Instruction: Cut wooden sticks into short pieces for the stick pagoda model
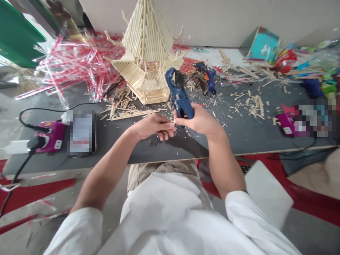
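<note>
My right hand (200,120) is wrapped round the handles of a blue hand cutter (182,102), whose head points up and away from me. My left hand (154,126) is just left of it, fingers curled and thumb against the index finger. Whatever sits in that pinch is too small to make out. The fingertips of both hands nearly meet above the grey table (117,141). Just beyond them stands a tower-like model (156,79) built of thin wooden sticks, with a tall pointed roof. Short cut sticks (132,114) lie at its foot.
A blue glue gun (210,79) lies right of the model. Red-and-clear plastic wrappers (77,67) heap up at the back left. A phone (81,132) lies beside a purple power adapter (53,135) with black cables. More stick scraps (257,106) litter the right side.
</note>
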{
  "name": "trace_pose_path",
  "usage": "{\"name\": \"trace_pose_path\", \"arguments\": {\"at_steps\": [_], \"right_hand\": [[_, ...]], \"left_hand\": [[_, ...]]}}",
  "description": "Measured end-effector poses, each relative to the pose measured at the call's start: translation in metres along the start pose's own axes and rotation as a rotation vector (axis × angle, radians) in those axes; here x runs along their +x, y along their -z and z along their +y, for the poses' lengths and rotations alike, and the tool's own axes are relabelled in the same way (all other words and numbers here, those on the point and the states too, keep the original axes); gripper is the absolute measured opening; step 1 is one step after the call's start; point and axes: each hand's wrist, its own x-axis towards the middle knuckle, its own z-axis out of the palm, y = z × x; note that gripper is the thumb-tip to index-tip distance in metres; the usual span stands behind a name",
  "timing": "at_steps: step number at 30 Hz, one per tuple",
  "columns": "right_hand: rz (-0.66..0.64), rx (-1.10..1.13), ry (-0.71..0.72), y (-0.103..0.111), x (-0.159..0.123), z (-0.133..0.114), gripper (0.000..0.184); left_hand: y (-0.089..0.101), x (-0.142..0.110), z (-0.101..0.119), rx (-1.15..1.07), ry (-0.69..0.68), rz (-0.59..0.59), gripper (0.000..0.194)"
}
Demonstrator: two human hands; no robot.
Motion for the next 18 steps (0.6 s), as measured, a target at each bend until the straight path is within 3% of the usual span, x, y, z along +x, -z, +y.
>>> {"name": "trace_pose_path", "arguments": {"at_steps": [10, 15, 18], "right_hand": [[-0.003, -0.034, 0.011, 0.0011, 0.0019, -0.0011, 0.020], [-0.006, -0.018, 0.009, 0.0025, 0.0014, -0.0015, 0.022], [-0.004, 0.036, -0.025, 0.0057, -0.0041, 0.0014, 0.034]], "left_hand": [[-0.0003, 0.0034, -0.0039, -0.002, -0.002, 0.029, 0.044], [-0.0030, 0.0052, -0.0048, 0.018, -0.104, 0.062, 0.042], [-0.0047, 0.0055, -0.0040, -0.011, -0.157, 0.121, 0.044]]}}
